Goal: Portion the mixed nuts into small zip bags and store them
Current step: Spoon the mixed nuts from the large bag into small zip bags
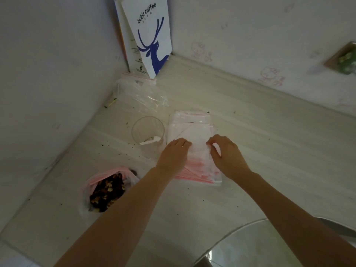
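Left forearm covers the near edge of the pink-rimmed plastic bag of mixed nuts [107, 189], which lies near-left on the pale surface [269, 151]. Both hands hide the middle of the stack of small clear zip bags with red seals [189, 128].

Left hand [174, 154]: fingers [183, 142] straight, flat on the stack.

Right hand [227, 156]: fingers [212, 140] curled, tips on the top bag; cannot tell whether they pinch it.

White paper bag with blue deer [152, 39] stands in the corner, reads "luckin coffee".
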